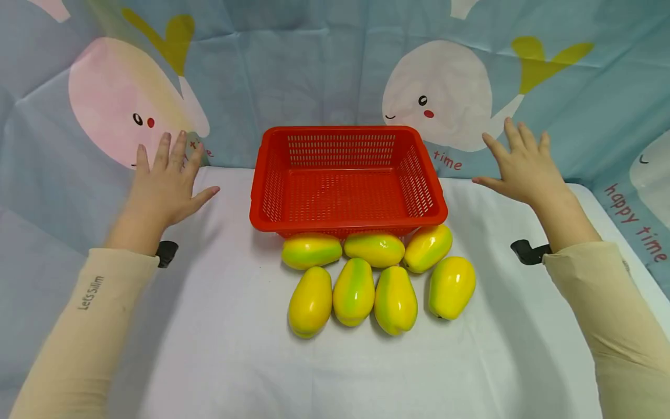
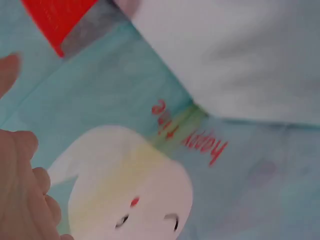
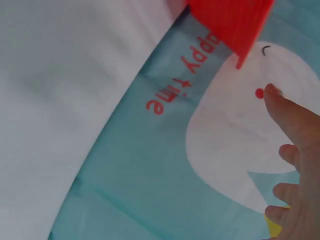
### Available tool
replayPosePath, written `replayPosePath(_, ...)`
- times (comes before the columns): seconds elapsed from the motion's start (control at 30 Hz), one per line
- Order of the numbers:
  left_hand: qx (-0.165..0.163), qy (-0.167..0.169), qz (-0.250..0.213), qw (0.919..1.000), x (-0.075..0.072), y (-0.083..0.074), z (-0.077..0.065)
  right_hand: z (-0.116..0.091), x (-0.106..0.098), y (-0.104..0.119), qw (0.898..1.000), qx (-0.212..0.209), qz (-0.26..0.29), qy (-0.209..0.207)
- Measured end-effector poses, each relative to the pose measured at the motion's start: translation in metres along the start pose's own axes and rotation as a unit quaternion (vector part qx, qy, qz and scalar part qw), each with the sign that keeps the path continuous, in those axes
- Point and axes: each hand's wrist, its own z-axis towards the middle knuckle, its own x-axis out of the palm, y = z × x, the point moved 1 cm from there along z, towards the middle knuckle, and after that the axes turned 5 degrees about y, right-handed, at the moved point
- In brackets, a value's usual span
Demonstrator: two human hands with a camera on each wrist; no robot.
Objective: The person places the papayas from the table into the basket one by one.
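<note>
Both hands are held up with nothing in them, one on each side of a red plastic basket [image 1: 340, 226]. To the left of the basket, my left hand [image 1: 168, 185] has its fingers spread and straight. On the other side, my right hand [image 1: 526, 169] is spread the same way, thumb toward the basket. Several yellow-green papayas lie in front of the basket, among them a papaya [image 1: 310, 302] at the front left and another papaya [image 1: 452, 288] at the far right. In the wrist views, the left hand [image 2: 22, 190] and right hand [image 3: 302, 165] show only partly.
A white table [image 1: 220, 349] carries the basket and fruit. Behind it hangs a blue cloth [image 1: 309, 70] printed with whales, which also covers the sides. Black straps [image 1: 530, 252] sit at both wrists.
</note>
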Motion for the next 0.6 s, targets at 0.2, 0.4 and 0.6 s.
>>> replayPosePath(0.2, 0.029, -0.014, -0.054, 0.9980, 0.028, -0.024, -0.006, -0.019, 0.011, 0.011, 0.995, -0.012, 0.076, -0.058)
replayPosePath(0.4, 0.048, -0.061, -0.115, 0.9903, 0.039, -0.047, -0.010, -0.057, 0.030, 0.030, 0.978, -0.024, 0.181, -0.103)
replayPosePath(0.6, 0.078, -0.095, -0.165, 0.9787, 0.041, -0.065, -0.005, -0.091, 0.057, 0.062, 0.950, -0.055, 0.266, -0.155)
